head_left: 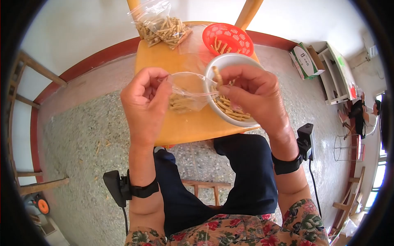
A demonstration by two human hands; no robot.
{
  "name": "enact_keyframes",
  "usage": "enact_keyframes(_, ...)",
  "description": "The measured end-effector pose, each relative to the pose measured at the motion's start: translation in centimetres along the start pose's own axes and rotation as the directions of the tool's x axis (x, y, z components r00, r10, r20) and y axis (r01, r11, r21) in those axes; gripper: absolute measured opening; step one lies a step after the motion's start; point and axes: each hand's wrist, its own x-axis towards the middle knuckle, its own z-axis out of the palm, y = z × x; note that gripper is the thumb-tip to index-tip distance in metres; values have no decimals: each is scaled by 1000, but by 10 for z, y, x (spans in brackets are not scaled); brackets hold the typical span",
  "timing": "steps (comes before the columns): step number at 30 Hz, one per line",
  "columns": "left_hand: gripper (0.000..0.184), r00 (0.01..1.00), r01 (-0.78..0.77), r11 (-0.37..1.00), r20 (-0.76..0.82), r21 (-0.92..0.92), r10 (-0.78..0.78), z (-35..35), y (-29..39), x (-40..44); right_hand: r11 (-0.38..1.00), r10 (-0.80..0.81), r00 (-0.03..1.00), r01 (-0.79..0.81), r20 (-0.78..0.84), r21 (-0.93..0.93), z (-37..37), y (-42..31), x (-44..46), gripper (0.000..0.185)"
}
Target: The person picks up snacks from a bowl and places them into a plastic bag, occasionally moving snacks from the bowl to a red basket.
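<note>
A clear plastic bag (192, 100) hangs between my hands with its mouth spread wide and several short tan stick pieces in its bottom. My left hand (147, 92) pinches one side of its rim. The other side is held in my right hand (254, 86), thumb against the fingers. A short tan stick piece (216, 74) stands up at the right fingertips; it looks held there too. Below the right hand, a grey bowl (208, 74) contains many more loose stick pieces (230, 110), partly hidden by that hand.
A filled clear bag of stick pieces (170, 30) lies at the back of the wooden chair seat (180, 131). A red perforated basket (219, 30) with a few pieces touches the bowl's far side. A cardboard box (305, 61) stands right; a person (365, 117) sits far right.
</note>
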Motion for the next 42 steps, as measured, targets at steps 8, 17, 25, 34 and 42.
enact_keyframes(8,5,999,-31,998,16,48,31,-2,-3,0,709,-463,887,367,-4,-602,29,24,21,8)
enact_keyframes(17,4,1000,-3,1000,-3,22,3,-5,0,1,682,-516,856,388,-31,-620,22,19,19,9)
enact_keyframes(25,12,989,-54,997,143,49,47,-13,2,1,584,-482,870,409,106,-701,11,34,9,4)
enact_keyframes(34,26,978,1,990,208,139,-30,-28,-8,-1,556,-534,837,451,115,-698,15,14,-1,10)
enact_keyframes(42,22,958,15,1000,285,18,-20,-16,4,-9,502,-542,823,478,168,-721,10,15,-10,11)
